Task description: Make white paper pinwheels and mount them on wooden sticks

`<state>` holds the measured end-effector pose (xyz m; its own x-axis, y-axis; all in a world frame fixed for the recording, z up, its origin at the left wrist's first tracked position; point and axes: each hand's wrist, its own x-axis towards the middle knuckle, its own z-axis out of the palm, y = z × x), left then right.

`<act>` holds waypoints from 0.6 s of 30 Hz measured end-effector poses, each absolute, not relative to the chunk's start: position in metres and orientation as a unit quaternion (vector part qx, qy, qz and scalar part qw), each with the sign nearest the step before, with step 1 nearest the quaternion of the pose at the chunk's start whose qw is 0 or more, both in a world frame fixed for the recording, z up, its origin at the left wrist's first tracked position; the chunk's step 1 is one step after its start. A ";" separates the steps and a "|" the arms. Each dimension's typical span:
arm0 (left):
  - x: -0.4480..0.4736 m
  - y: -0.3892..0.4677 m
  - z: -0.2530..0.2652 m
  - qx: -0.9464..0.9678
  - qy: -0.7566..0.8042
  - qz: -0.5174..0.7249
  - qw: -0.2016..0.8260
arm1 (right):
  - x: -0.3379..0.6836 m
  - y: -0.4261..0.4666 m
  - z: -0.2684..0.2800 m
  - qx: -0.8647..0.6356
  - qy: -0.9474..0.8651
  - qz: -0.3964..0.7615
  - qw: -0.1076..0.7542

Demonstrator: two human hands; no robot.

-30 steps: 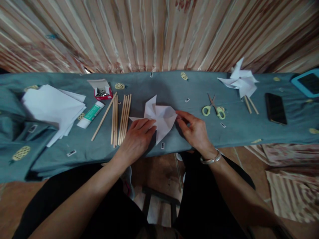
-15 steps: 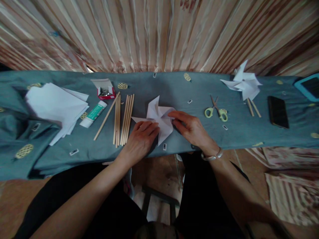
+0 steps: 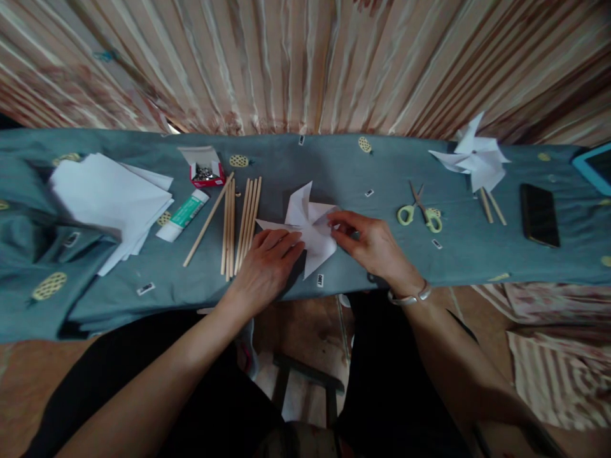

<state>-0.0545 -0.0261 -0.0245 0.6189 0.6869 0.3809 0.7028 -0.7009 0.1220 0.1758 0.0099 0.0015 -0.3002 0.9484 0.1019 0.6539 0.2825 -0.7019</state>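
Note:
A white paper pinwheel (image 3: 316, 245) lies on the cloth-covered table in front of me, its blades folded in toward the centre. My left hand (image 3: 272, 257) presses on its left blade, fingers bent together over the paper near the middle, thumb hidden. At the right-hand edge, my right hand (image 3: 365, 242) pinches a blade between thumb and forefinger. Just left of my left hand lie wooden sticks (image 3: 248, 213) in two bunches, with a single stick (image 3: 208, 219) slanted beside them. Scissors (image 3: 419, 207) with pale green handles rest open to the right of my right hand.
A stack of white paper (image 3: 109, 197) and a glue stick (image 3: 182, 215) lie at the left. Behind the sticks stands an open red box (image 3: 207, 172) of small metal pins. At the right are a finished-looking pinwheel (image 3: 477, 159) on sticks, a black phone (image 3: 539, 215) and a blue-framed tablet (image 3: 596, 168).
The whole view has shifted slightly, so things on the table appear a little farther right. Both hands keep their places on the pinwheel.

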 end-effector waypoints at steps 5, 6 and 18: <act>-0.057 -0.028 -0.022 -0.894 -0.398 -0.204 -0.011 | 0.181 -0.003 0.003 -0.542 -0.731 0.315 0.270; -0.057 -0.029 -0.023 -0.895 -0.397 -0.205 -0.012 | 0.181 -0.006 0.004 -0.541 -0.732 0.317 0.267; -0.048 -0.034 -0.026 -0.901 -0.388 -0.192 -0.039 | 0.177 -0.007 0.003 -0.479 -0.828 0.139 0.257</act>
<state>-0.0476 -0.0335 -0.0257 0.6258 0.7133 0.3156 0.6835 -0.6964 0.2187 0.1775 -0.0066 0.0025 -0.4091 0.8642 0.2930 0.7209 0.5029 -0.4768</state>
